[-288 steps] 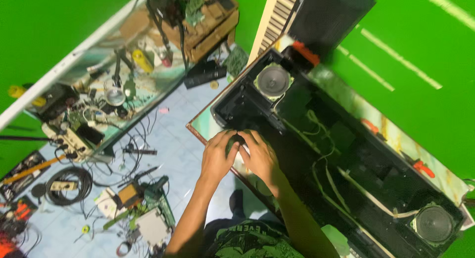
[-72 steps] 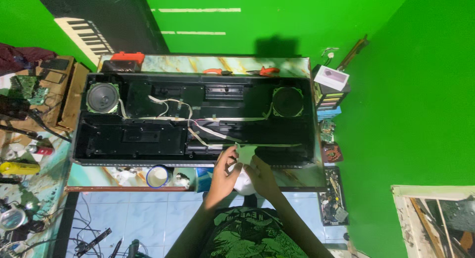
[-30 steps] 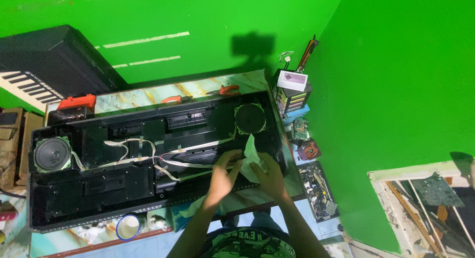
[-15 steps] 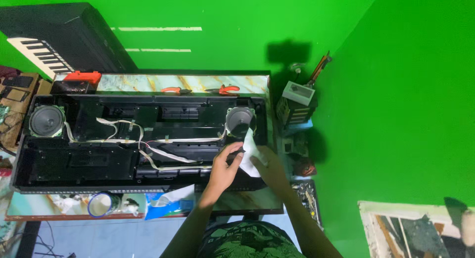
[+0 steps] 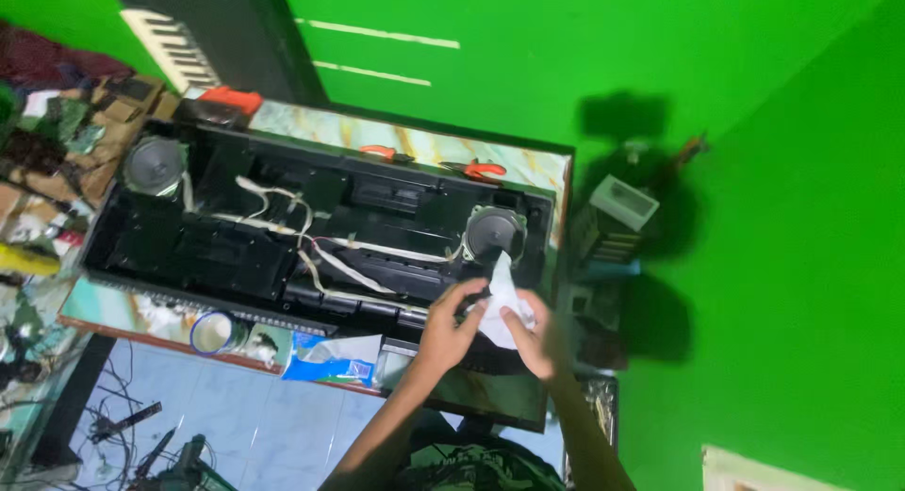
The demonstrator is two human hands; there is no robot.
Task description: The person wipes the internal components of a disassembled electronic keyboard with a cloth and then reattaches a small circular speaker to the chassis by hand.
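- A round speaker (image 5: 154, 164) sat at the far left end of the opened black keyboard case (image 5: 236, 255), which lay on a patterned table (image 5: 377, 142); half a second earlier the case ran level across the view, now it slanted down to the right.
- A blue tissue pack (image 5: 335, 359) lay just in front of the case, left of the hands, as before.
- The left hand (image 5: 451, 323) pinched the left edge of a white tissue (image 5: 500, 298) in a narrow grip.
- The tissue stood just in front of the right speaker (image 5: 492, 235), its tip touching that speaker; earlier it was held slightly further right.
- The right hand (image 5: 535, 335) was closed on the tissue's lower right side, blurred.
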